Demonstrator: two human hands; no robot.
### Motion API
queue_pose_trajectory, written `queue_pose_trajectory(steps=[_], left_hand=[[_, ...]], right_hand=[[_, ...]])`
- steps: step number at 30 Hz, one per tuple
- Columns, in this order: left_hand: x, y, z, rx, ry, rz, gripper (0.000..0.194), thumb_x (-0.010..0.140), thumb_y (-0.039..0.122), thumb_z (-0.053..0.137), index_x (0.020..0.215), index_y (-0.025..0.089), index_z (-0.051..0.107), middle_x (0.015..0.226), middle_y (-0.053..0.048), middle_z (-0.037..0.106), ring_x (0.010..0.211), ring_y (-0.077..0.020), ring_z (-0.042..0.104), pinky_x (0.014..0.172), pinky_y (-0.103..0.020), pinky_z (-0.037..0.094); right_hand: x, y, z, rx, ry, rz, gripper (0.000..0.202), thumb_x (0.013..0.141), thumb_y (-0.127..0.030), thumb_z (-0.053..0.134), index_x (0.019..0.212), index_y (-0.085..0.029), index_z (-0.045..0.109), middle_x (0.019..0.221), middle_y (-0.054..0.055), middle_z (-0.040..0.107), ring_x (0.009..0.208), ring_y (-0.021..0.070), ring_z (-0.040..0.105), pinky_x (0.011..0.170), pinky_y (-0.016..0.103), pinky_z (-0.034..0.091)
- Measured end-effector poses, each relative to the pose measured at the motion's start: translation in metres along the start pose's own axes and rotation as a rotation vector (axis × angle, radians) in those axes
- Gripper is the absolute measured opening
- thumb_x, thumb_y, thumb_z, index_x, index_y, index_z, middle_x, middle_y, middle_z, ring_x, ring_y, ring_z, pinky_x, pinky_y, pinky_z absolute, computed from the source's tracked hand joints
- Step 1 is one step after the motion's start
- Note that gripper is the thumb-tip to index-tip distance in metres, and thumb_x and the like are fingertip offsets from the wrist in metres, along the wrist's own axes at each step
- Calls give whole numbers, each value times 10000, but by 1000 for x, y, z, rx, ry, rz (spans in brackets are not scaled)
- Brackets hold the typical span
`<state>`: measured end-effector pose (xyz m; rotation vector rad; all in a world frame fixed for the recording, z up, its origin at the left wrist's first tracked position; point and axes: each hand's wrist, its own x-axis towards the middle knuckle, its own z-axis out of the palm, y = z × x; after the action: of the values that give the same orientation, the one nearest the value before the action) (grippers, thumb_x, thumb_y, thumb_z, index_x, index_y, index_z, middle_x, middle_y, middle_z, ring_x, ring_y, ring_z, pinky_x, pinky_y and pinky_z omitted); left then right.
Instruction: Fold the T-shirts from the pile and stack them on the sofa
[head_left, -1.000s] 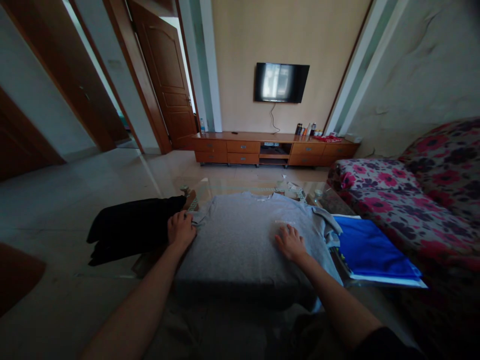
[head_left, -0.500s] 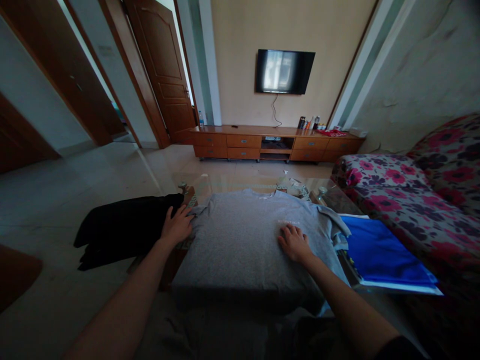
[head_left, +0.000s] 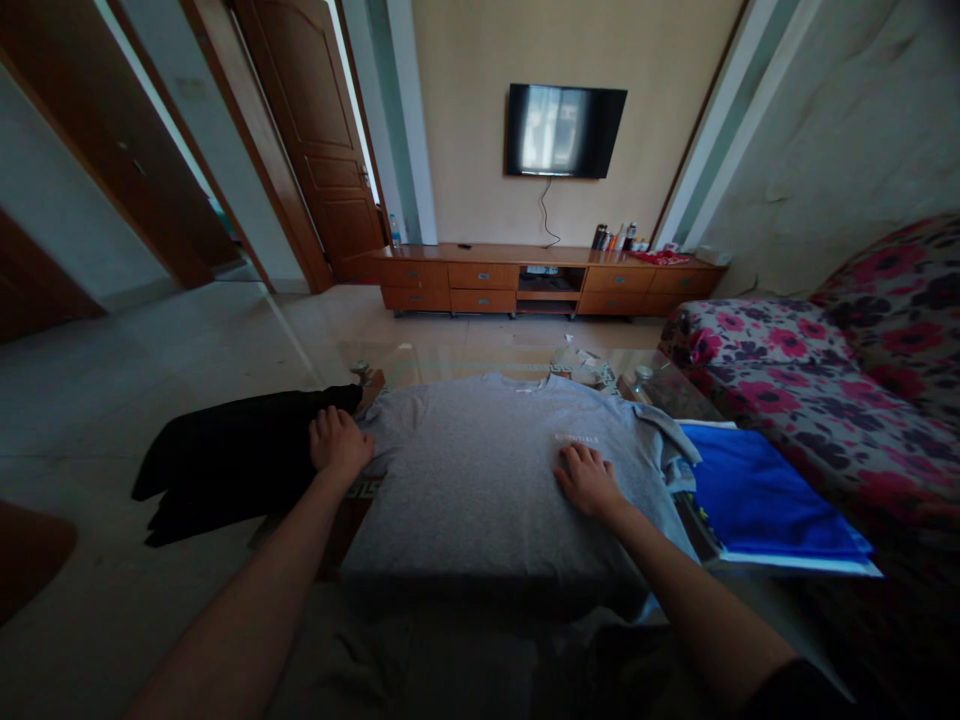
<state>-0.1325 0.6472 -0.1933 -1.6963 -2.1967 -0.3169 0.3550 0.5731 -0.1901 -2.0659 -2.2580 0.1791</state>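
Note:
A grey T-shirt (head_left: 480, 480) lies spread over the glass table, its collar at the far side and small pale lettering on the chest. My right hand (head_left: 589, 480) rests flat on it just below the lettering, fingers stretched out. At the shirt's left sleeve, my left hand (head_left: 340, 443) lies with fingers apart, over the edge of a folded black cloth (head_left: 232, 460); its thumb side is close to the sleeve. Neither hand grips anything that I can see. The shirt's near edge hangs down into shadow.
Folded blue fabric (head_left: 772, 495) lies at the table's right end, on something white. Beyond the glass table (head_left: 442, 362) stand a wooden TV cabinet (head_left: 484, 285) with bottles on it and a wall television (head_left: 564, 130). A flowered sofa (head_left: 795, 390) is on the right.
My left hand has moved left, from the grey sleeve onto the edge of the black cloth. My right hand stays on the shirt. The view has shifted slightly.

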Motion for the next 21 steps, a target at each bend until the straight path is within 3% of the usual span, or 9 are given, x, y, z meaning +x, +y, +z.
queue_pose_trajectory(steps=[6,12,14,18,21], left_hand=[[-5,1,-5,65,-28,67,386,900,327,480,1168,157,702,1525,-196,467,1416,-365,367,1201,-558,153],[-5,11,-16,13,-14,42,447,863,219,494,1278,160,649,1521,-183,480,1384,-362,375,1160,-587,216],[-3,15,-17,25,-17,36,408,889,207,460,1229,183,684,1501,-164,504,1359,-357,396,1142,-593,234],[5,20,-18,-1,8,-5,403,963,227,364,1114,168,732,1334,-191,607,1269,-354,473,1092,-574,303],[15,27,-28,-73,20,-43,458,1012,288,296,1227,131,668,1167,-208,667,1149,-348,566,1002,-526,407]], right_hand=[[-2,-2,-3,12,-12,15,509,1028,-503,401,1445,-227,492,1569,148,392,1387,349,360,1065,523,347],[-3,-3,-4,14,-12,17,513,1022,-491,414,1450,-218,491,1566,147,400,1390,349,356,1069,527,347],[-3,-4,-5,12,-21,21,510,1025,-488,408,1450,-217,489,1573,149,390,1396,349,349,1069,528,345],[-3,-4,-5,7,-35,20,508,1026,-479,413,1458,-219,474,1583,149,375,1412,345,331,1077,532,332],[-2,-4,-4,5,-41,20,503,1020,-473,432,1452,-218,474,1582,151,374,1416,348,326,1075,530,333]])
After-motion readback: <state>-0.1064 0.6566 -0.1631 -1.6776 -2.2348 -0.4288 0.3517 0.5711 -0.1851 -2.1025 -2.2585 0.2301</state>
